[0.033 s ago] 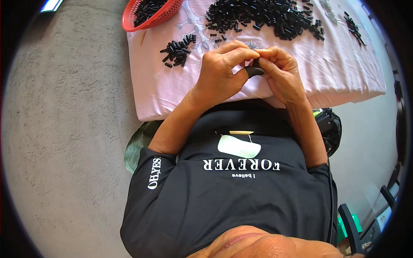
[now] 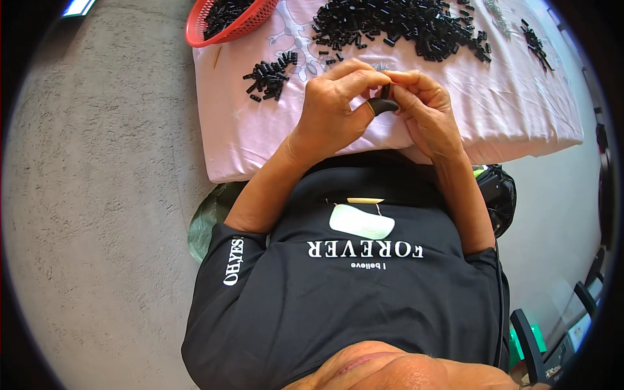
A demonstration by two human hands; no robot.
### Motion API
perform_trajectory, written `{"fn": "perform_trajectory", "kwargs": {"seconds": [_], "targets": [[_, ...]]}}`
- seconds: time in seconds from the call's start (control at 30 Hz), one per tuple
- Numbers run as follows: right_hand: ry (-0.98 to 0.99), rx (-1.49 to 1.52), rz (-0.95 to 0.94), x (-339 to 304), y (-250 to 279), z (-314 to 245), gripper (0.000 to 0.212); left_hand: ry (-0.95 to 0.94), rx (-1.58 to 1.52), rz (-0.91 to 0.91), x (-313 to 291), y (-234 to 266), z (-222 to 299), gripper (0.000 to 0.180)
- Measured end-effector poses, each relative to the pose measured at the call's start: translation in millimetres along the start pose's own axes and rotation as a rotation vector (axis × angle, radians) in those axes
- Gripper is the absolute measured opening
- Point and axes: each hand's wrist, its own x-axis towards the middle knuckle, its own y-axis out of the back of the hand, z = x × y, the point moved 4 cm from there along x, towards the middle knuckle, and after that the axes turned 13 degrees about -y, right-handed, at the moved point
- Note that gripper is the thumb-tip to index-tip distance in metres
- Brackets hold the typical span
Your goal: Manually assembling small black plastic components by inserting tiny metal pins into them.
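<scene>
Over the near part of the pink cloth, my left hand [image 2: 338, 107] and my right hand [image 2: 429, 114] meet fingertip to fingertip. Between them a small black cylindrical piece [image 2: 386, 91] is pinched, partly covered by the fingers. A black finger cover [image 2: 383, 106] wraps my left thumb. Just beyond the fingertips lies a little cluster of thin silvery bits [image 2: 379, 66], partly hidden. Left of my left hand is a small pile of black cylindrical pieces [image 2: 269, 78]; a much larger heap of black pieces [image 2: 409, 29] spreads beyond both hands.
A red perforated basket [image 2: 265, 17] with more black pieces stands at the far left of the cloth-covered table [image 2: 520, 110], near a thin wooden stick [image 2: 216, 56]. Several black pieces [image 2: 535, 47] lie far right. A black bag [image 2: 499, 195] is below the table's right side.
The fingertips have shifted slightly, and more of the black piece shows upright between them. My left thumb has moved a little. The piles and basket stay as they were.
</scene>
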Motion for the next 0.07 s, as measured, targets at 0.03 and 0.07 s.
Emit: {"fn": "perform_trajectory", "kwargs": {"seconds": [0.03, 0.07], "targets": [[-0.019, -0.011, 0.010, 1.5, -2.8, -1.3, 0.022, 0.045, 0.023, -0.001, -1.4, 4.6, -3.9, 0.034], [-0.039, -0.024, 0.024, 2.1, -5.1, -5.5, 0.027, 0.091, 0.040, 0.000, -4.3, 10.4, -8.5, 0.036]]}}
